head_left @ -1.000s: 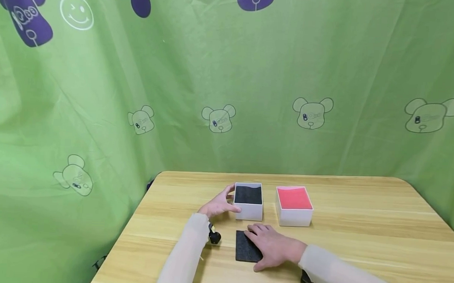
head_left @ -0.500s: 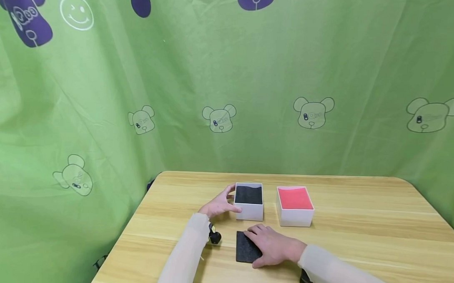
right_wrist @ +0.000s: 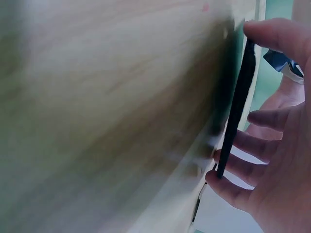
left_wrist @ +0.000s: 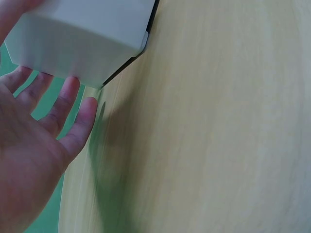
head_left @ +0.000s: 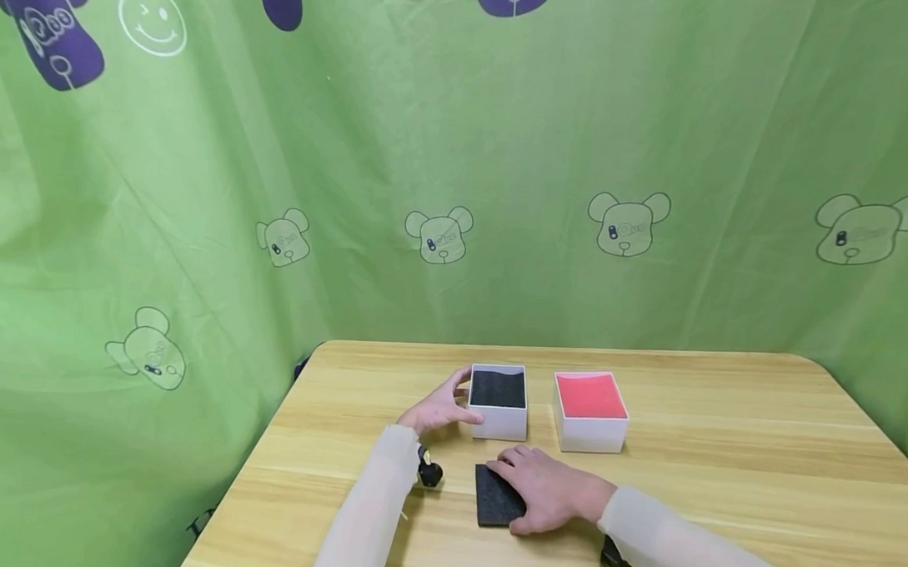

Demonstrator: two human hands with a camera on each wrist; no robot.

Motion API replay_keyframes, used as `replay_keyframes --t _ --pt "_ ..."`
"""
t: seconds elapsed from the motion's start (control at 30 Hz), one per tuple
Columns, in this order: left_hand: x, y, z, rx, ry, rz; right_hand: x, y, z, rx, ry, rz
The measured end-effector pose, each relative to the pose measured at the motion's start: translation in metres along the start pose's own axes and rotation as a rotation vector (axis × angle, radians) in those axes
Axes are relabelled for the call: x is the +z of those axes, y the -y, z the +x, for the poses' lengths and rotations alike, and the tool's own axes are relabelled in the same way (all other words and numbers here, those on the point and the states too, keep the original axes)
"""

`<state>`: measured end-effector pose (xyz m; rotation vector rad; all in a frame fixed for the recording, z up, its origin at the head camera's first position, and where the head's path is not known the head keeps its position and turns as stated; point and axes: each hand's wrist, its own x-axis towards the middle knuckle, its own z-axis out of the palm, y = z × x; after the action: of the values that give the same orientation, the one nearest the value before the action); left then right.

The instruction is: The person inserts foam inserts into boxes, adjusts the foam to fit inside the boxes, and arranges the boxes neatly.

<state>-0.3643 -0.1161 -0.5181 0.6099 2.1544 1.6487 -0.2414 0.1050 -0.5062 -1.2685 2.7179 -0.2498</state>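
Note:
A white box with a black lining (head_left: 498, 402) stands on the wooden table (head_left: 718, 468). My left hand (head_left: 438, 410) lies against its left side, thumb at the front wall, fingers nearly straight. In the left wrist view the fingers (left_wrist: 63, 109) reach up beside the box (left_wrist: 82, 34). In front of the box lies a thin black pad (head_left: 494, 498). My right hand (head_left: 548, 491) covers the pad's right part. In the right wrist view the pad (right_wrist: 238, 107) is edge-on and raised off the table (right_wrist: 97, 97), with the right hand (right_wrist: 282, 160) pinching it, thumb on one edge and fingers on the other.
A second white box with a red lining (head_left: 591, 408) stands just right of the first. A green curtain (head_left: 202, 183) printed with bears hangs behind and to the left of the table. Bare wood stretches to the right edge.
My right hand has closed round the black pad and tipped it up off the table, drawing it slightly toward me. The left hand and both boxes have stayed put.

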Motion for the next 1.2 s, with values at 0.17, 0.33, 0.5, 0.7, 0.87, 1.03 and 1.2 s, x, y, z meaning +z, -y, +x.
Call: replay_keyframes --t 0.17,0.33,0.5,0.7,0.87,1.03,1.2 --pt "0.000 0.001 0.000 0.001 0.002 -0.002 -0.001 -0.002 -0.002 -0.004 -0.035 0.011" --pt "0.000 0.000 -0.001 0.016 0.010 -0.013 -0.012 -0.002 -0.004 -0.049 -0.128 0.013" --pt "0.000 0.000 0.000 0.037 0.025 -0.034 -0.033 -0.001 -0.004 -0.091 -0.225 -0.001" --pt "0.001 0.001 0.001 0.047 0.024 -0.053 -0.060 -0.003 -0.005 -0.055 -0.273 0.013" --pt "0.002 0.001 0.000 0.021 0.016 -0.057 -0.079 -0.010 -0.002 -0.018 -0.274 0.037" --pt "0.002 0.000 0.000 0.016 0.014 -0.064 -0.092 -0.017 0.004 0.022 -0.268 0.043" --pt "0.002 -0.002 -0.001 0.021 0.009 -0.038 -0.100 -0.023 0.012 0.017 -0.289 0.021"
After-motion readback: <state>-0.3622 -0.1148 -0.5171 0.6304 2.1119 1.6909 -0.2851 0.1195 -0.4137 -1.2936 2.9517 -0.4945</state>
